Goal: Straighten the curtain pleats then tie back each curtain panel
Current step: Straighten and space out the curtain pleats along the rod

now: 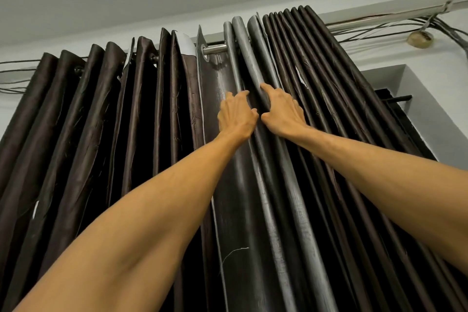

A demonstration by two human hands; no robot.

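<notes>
Both arms raised to the top of the right curtain panel, which hangs bunched from the steel curtain rod beside the dark left curtain panel. Left hand curls its fingers round a grey pleat. Right hand, just beside it with thumbs nearly touching, grips the same pleat, index finger laid straight up it.
</notes>
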